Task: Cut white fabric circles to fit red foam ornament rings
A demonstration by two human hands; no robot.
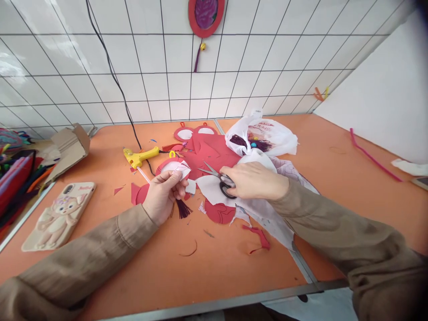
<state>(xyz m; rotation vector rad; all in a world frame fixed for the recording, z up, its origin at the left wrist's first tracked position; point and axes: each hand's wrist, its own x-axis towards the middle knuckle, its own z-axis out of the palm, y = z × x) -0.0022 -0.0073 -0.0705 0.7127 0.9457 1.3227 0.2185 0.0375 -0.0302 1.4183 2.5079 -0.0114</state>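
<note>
Between the thumb and fingers of my left hand (167, 187) is a small white piece (182, 169) with pinkish lines drawn on it. My right hand (252, 180) grips black-handled scissors (211, 170), whose blades are spread and point left toward that piece. Below the left fingers a dark purple tassel (183, 209) lies on the table. Under the scissors spreads a white sheet (210, 187), next to a red round piece (220, 211) with dark curved lines. Red sheets (214, 151) lie behind both hands.
A yellow glue gun (140, 156) rests left of centre, its dark cord rising up the wall. A phone in a cartoon case (62, 216) and a cardboard box (72, 149) are at left. A white plastic bag (281, 136) with purple tassels stands behind my right hand. Red scraps (262, 236) lie in front.
</note>
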